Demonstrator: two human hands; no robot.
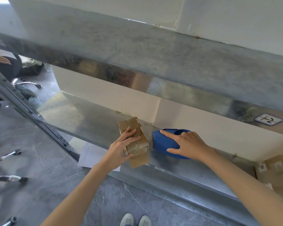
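One left hand (119, 146) is gripping the one box (142, 141), fingers curling over its top and thumb at its near end. The box is lying on the shelf (88, 118), its long axis running from edge to wall and its open flap pointing at the person. Just beside it, one right hand (189, 144) is clasping the one blue tub (162, 142), fingers spread.

Head view, steeply down, near shelf (95, 121)
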